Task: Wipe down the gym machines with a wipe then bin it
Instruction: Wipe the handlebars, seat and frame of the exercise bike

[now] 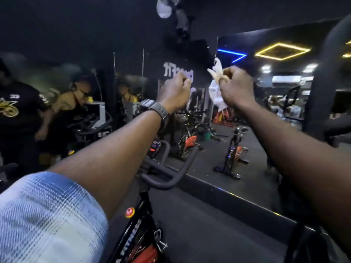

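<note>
One spin bike (pixel 152 179) is seen below both raised arms, more in the mirror (pixel 247 130). One white wipe (pixel 215 92) is pinched high in the right hand (pixel 235 88); left hand (pixel 175 92) is curled, apparently holding nothing. Risk: the loosely pinched wipe may be dropped.

Both arms reach up toward the middle of the frame. The right hand (pixel 235 86) pinches a white wipe (pixel 216 92), which hangs below its curled fingers. The left hand (pixel 175 92), just left of the wipe, is curled into a fist, with a watch (pixel 159 112) on its wrist. Below the arms, at lower centre, stand the black handlebars (pixel 171 168) of an exercise bike (pixel 136 234). A mirror (pixel 256 130) fills the right side. Blurred people appear at the left edge.
</note>
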Demonstrator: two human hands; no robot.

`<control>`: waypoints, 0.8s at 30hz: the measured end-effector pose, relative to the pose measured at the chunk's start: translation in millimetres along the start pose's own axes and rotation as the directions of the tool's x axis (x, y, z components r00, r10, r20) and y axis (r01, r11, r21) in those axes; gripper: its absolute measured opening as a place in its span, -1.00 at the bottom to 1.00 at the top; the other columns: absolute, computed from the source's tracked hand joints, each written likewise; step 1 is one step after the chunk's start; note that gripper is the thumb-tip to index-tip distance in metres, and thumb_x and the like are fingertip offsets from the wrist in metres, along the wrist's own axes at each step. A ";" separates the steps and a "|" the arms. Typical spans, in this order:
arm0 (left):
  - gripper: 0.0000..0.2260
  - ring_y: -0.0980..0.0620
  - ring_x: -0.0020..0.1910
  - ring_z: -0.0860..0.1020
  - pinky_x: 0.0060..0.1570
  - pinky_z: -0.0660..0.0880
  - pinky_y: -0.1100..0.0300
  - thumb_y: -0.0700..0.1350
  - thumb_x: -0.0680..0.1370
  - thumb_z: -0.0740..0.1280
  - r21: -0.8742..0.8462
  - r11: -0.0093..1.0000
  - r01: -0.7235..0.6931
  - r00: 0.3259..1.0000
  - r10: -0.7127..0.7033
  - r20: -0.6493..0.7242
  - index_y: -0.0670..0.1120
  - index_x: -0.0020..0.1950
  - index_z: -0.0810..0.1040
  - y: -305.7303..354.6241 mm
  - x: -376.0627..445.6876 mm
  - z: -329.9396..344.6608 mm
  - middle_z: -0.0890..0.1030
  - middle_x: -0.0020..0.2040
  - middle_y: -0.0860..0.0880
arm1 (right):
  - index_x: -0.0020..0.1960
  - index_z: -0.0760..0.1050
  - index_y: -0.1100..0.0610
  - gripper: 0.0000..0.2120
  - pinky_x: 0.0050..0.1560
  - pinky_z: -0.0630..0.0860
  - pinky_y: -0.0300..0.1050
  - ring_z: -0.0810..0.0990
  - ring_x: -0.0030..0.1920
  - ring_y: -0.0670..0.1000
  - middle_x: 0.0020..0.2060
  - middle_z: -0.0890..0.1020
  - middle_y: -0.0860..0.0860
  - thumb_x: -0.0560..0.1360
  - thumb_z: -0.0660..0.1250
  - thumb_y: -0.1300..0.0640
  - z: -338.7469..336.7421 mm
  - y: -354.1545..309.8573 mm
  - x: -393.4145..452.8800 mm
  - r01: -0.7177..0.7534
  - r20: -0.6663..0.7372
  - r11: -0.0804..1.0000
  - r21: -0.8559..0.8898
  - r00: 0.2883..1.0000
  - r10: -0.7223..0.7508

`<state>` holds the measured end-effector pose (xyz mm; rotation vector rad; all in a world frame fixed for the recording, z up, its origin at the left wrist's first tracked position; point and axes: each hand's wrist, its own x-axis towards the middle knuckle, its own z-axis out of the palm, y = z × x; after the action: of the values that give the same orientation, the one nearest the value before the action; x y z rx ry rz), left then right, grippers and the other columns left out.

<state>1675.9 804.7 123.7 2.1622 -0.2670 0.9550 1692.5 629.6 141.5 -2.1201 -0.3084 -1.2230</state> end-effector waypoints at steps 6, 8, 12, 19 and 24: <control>-0.70 -0.12 0.04 0.56 0.09 0.49 -0.03 0.09 0.60 0.12 0.069 0.993 0.093 0.991 -0.099 0.094 -0.01 0.17 0.52 -63.4 -44.4 54.0 0.62 0.07 -0.09 | 0.12 0.58 0.13 -0.79 0.00 0.41 -0.15 0.58 0.06 0.10 0.06 0.64 0.10 0.52 0.26 0.20 83.8 56.6 -78.5 -0.110 0.222 0.991 0.079 0.971 0.090; -0.70 -0.15 0.05 0.57 0.09 0.50 -0.05 0.09 0.61 0.13 0.092 0.987 0.135 0.977 -0.148 0.154 -0.01 0.20 0.51 -77.5 -59.1 83.1 0.63 0.07 -0.11 | 0.10 0.59 0.13 -0.79 0.01 0.43 -0.10 0.57 0.06 0.14 0.04 0.64 0.13 0.51 0.26 0.21 103.8 83.3 -106.9 -0.163 0.281 0.983 0.082 0.950 0.134; -0.73 -0.19 0.11 0.56 0.08 0.49 -0.03 0.04 0.64 0.15 0.154 0.963 0.219 0.943 -0.250 0.220 -0.05 0.23 0.50 -104.9 -82.9 140.6 0.63 0.11 -0.15 | 0.12 0.58 0.19 -0.77 0.09 0.42 -0.06 0.56 0.10 0.17 0.06 0.64 0.16 0.50 0.25 0.25 134.6 135.1 -146.1 -0.248 0.408 0.965 0.090 0.893 0.191; -0.75 -0.16 0.20 0.53 0.21 0.45 -0.02 0.01 0.64 0.17 0.155 0.930 0.334 0.911 -0.360 0.198 -0.05 0.21 0.52 -147.3 -94.3 175.4 0.62 0.18 -0.12 | 0.08 0.57 0.07 -0.83 -0.11 0.31 -0.26 0.55 -0.03 -0.04 0.02 0.66 -0.01 0.51 0.31 0.16 171.3 190.7 -166.0 -0.402 0.487 0.906 0.134 0.823 0.293; -0.85 -0.11 0.05 0.61 0.11 0.53 0.01 -0.02 0.58 0.23 0.069 0.901 0.428 0.876 -0.432 0.213 0.02 -0.03 0.58 -190.1 -72.4 195.7 0.68 0.00 -0.07 | 0.05 0.56 0.08 -0.85 -0.26 0.31 -0.44 0.56 -0.09 -0.09 -0.07 0.64 -0.07 0.48 0.39 0.14 211.1 201.1 -161.2 -0.439 0.479 0.880 0.183 0.821 0.310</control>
<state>1819.2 792.5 -119.1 2.2167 0.1214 0.4623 1850.8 633.9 -151.6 -2.0488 -0.2223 -0.4292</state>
